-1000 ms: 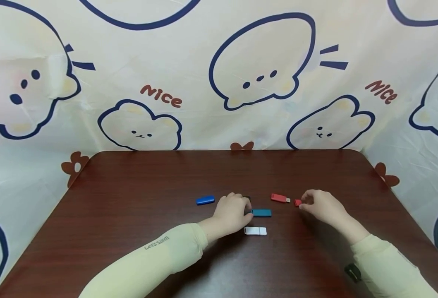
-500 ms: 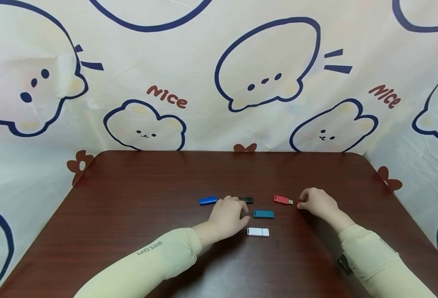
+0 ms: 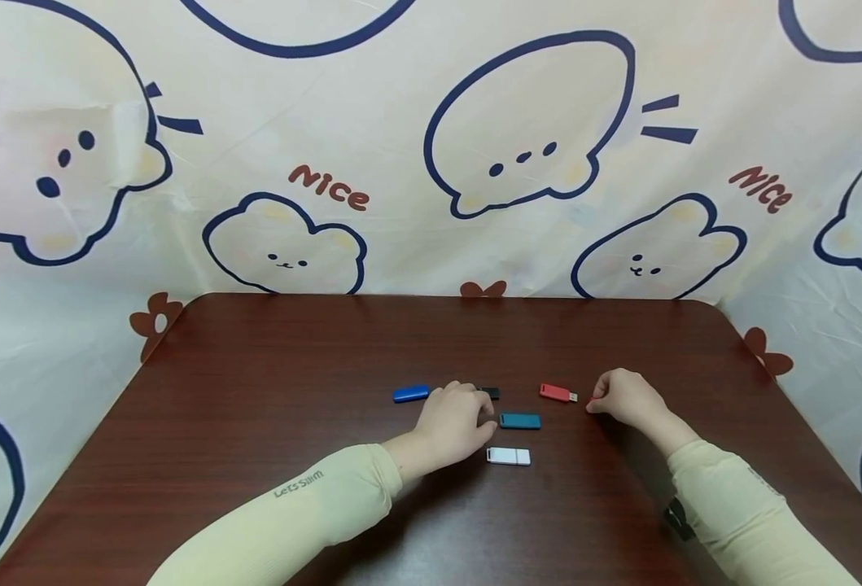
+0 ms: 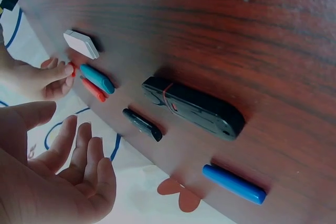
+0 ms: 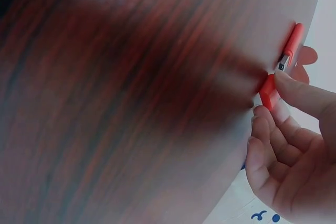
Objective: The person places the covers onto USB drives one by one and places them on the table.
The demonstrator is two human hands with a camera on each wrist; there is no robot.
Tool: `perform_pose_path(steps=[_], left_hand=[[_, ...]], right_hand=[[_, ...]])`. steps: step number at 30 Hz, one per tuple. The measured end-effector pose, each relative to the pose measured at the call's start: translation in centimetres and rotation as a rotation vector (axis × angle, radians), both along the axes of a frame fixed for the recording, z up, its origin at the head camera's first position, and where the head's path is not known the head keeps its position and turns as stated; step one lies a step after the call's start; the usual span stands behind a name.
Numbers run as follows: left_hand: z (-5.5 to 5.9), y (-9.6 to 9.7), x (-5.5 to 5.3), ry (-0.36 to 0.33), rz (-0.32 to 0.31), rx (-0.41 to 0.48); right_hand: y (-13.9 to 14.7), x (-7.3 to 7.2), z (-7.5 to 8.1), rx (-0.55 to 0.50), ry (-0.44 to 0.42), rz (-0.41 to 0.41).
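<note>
My right hand (image 3: pixel 627 397) pinches a small red cap (image 5: pixel 269 93) between thumb and fingers, low at the table. To its left lies the uncapped red USB stick (image 3: pixel 553 391), its metal plug facing the cap across a narrow gap. My left hand (image 3: pixel 451 421) hovers with loosely bent fingers and holds nothing. Just right of its fingertips lies a teal USB stick (image 3: pixel 520 421). A dark stick (image 3: pixel 491 393) partly shows behind it. The left wrist view reveals a larger black USB stick (image 4: pixel 194 107) with a red line, which the left hand hides in the head view.
A white USB stick (image 3: pixel 508 456) lies nearer me than the teal one. On the left is a blue USB stick (image 3: pixel 410 394). All rest on a dark brown wooden table (image 3: pixel 269 358), with a cartoon-printed cloth (image 3: pixel 394 244) hanging behind and at both sides.
My left hand has drawn slightly left, away from the teal stick's end. The right fingers now cover most of the red cap in the head view. The head view has shifted slightly.
</note>
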State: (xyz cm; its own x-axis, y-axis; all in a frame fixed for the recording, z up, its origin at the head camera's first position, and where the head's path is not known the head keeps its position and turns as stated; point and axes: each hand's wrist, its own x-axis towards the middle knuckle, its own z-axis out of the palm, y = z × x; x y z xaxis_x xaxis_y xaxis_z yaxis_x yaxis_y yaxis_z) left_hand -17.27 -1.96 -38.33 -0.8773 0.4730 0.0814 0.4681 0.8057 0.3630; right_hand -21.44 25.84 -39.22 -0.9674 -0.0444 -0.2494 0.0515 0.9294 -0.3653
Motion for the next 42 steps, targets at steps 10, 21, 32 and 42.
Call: perform_pose_path(steps=[10,21,32,42], left_hand=[[0.3,-0.2,-0.6,0.02,0.008,-0.001],[0.8,0.7,-2.2,-0.025,0.03,0.035],[1.0,4.3,-4.6,-0.054,-0.038,-0.048],[-0.6,8.7,-6.6,0.005,-0.21,-0.289]], right_hand=[[0.2,0.2,-0.2,-0.012,0.04,0.015],[0.2,0.9,-0.2,-0.022,0.067,0.027],[0.0,2.2,0.3,-0.071,0.125,0.03],[0.2,4.4,2.7,-0.12,0.126,0.026]])
